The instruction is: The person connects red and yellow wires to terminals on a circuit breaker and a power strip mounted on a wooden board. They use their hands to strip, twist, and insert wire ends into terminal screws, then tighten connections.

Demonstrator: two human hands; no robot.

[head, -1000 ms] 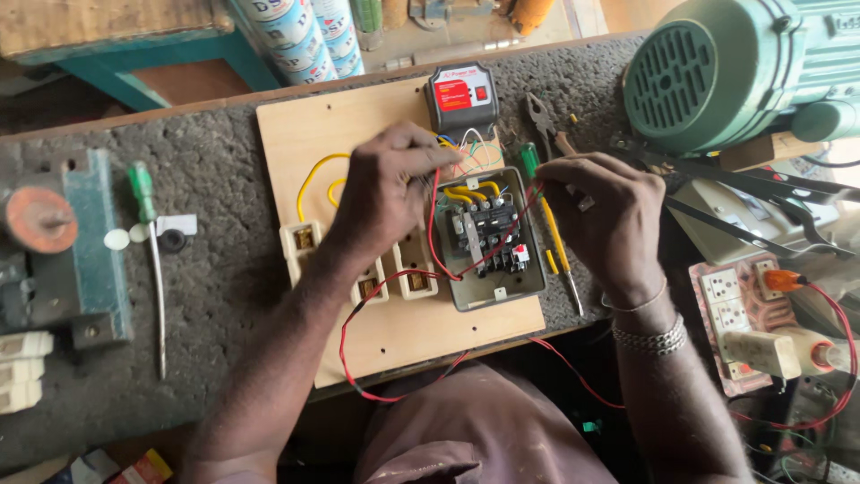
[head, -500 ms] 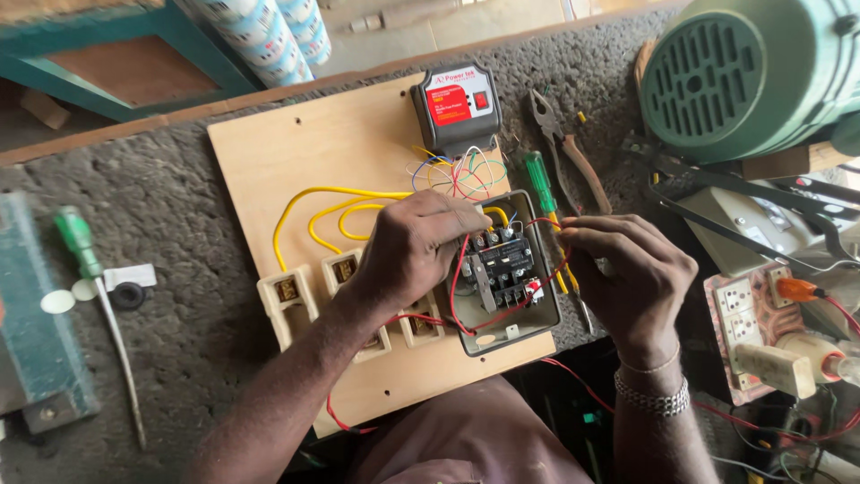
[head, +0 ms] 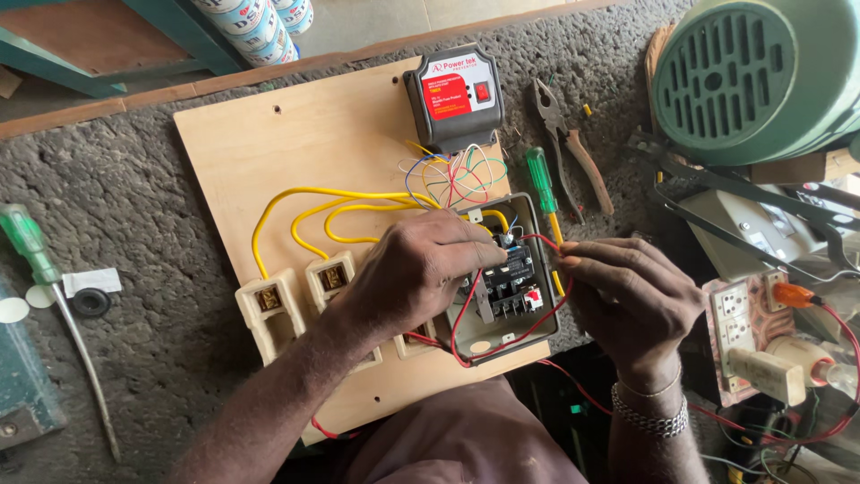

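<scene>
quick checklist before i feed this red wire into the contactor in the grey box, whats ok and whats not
1. Red wire pinched by right hand: ok.
2. Left hand steadying at the contactor: ok.
3. Wire end and terminal visible: cannot tell, fingers cover them.
4. Green screwdriver close beside the grey box: ok.
5. Pliers within reach on the bench: ok.
6. Power off: cannot tell.

Smooth matt plywood board point(head: 296, 134) lies on rough gritty bench point(head: 125, 197); at two o'clock, glossy green painted metal motor point(head: 752, 76).
</scene>
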